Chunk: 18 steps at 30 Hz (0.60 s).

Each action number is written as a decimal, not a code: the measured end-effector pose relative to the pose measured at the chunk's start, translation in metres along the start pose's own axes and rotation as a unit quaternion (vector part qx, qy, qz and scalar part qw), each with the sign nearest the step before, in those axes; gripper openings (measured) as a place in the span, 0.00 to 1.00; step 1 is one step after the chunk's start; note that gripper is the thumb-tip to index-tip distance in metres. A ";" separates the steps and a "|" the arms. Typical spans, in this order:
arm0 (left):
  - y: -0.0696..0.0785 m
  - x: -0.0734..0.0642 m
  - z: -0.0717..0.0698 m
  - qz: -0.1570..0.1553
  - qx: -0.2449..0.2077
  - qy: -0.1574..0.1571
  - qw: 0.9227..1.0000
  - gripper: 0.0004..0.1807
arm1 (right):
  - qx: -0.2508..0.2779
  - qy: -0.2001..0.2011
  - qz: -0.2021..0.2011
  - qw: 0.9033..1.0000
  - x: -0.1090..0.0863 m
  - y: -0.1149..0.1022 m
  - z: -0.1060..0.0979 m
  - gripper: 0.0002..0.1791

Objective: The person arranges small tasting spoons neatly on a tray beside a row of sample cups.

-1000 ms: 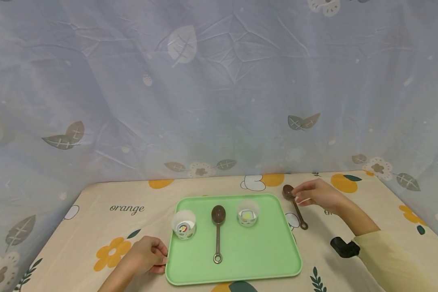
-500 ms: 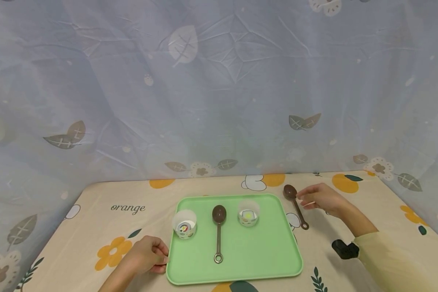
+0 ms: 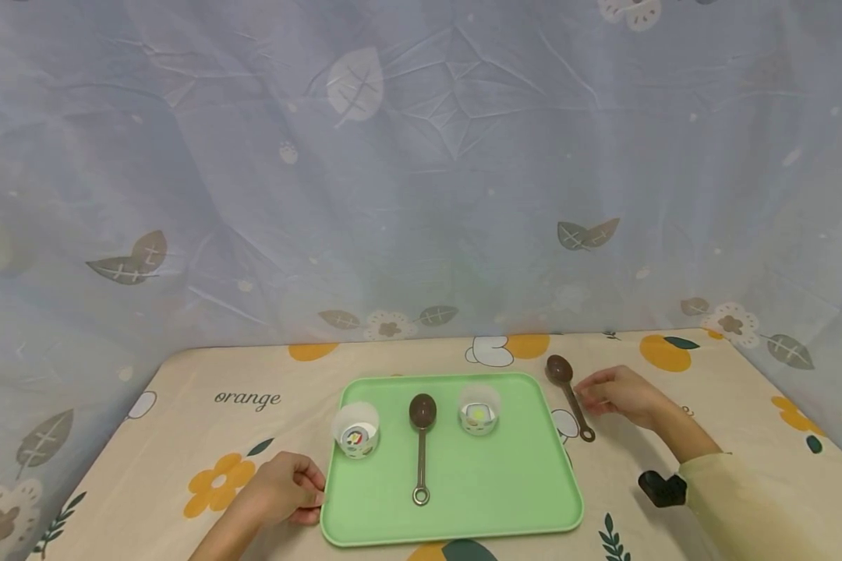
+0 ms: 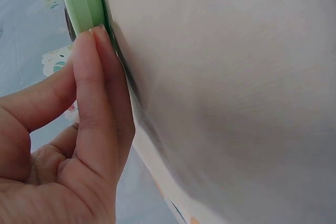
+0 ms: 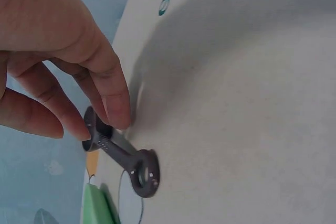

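While the left hand pinches the tray by its left rim, low left of centre in the head view, the right hand hangs beside the outer spoon at the right, fingers apart and not closed round it. Whether a fingertip touches that spoon, I cannot tell.

Judging by the layout, the work looks mostly done: the left cup, the right cup and, between them, the inner spoon are on the tray. Only the outer spoon lies apart, on the cloth, unlifted.

Fingers hide some of it in the right wrist view; the left one cuts off most of the tray. Pictures inside the cups are too small to make out.
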<state>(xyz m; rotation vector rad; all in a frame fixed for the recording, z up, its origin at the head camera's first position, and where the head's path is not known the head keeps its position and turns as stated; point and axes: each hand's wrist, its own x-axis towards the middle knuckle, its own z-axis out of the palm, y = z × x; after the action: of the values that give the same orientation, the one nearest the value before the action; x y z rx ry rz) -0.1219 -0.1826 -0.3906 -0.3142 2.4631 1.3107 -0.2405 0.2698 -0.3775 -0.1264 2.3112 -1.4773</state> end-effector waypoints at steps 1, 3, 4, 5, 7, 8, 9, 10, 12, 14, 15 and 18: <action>0.000 0.000 0.000 -0.001 -0.001 0.000 1.000 0.07 | 0.001 0.000 0.001 1.000 0.000 0.001 0.000 0.16; 0.000 -0.001 0.000 -0.002 -0.002 0.000 1.000 0.07 | 0.003 -0.001 0.003 1.000 0.001 0.003 0.000 0.15; 0.000 -0.001 -0.001 -0.003 -0.003 0.000 1.000 0.07 | 0.005 -0.002 0.001 1.000 0.001 0.003 0.000 0.15; 0.000 -0.001 -0.001 -0.003 -0.003 0.000 1.000 0.07 | 0.009 -0.003 0.000 1.000 0.001 0.004 0.000 0.15; 0.000 -0.001 -0.001 -0.004 -0.005 -0.002 1.000 0.06 | 0.014 -0.005 -0.003 1.000 0.001 0.005 0.000 0.15; 0.000 -0.001 -0.001 -0.002 -0.005 -0.003 1.000 0.06 | 0.016 -0.006 -0.005 1.000 0.001 0.006 0.000 0.15; 0.000 -0.001 -0.001 -0.001 -0.006 -0.004 1.000 0.06 | 0.018 -0.006 -0.006 1.000 0.001 0.006 0.000 0.15; 0.000 -0.001 -0.001 0.001 -0.006 -0.005 1.000 0.06 | 0.020 -0.006 -0.006 1.000 0.001 0.006 0.000 0.15; -0.001 -0.001 -0.001 0.004 -0.008 -0.006 1.000 0.06 | 0.023 -0.007 -0.007 1.000 0.000 0.006 0.000 0.15; -0.001 -0.001 -0.001 0.005 -0.008 -0.008 1.000 0.06 | 0.025 -0.007 -0.009 1.000 0.001 0.006 0.001 0.15; -0.001 -0.001 -0.001 0.003 -0.007 -0.007 1.000 0.06 | 0.025 -0.007 -0.010 1.000 0.001 0.006 0.001 0.15; -0.001 0.000 -0.001 0.001 -0.004 -0.005 1.000 0.06 | 0.025 -0.006 -0.013 1.000 0.002 0.007 0.002 0.15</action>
<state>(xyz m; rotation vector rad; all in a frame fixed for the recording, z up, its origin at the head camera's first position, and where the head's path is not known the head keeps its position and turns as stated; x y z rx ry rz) -0.1215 -0.1839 -0.3912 -0.3066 2.4512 1.3192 -0.2411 0.2710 -0.3854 -0.1525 2.2696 -1.5402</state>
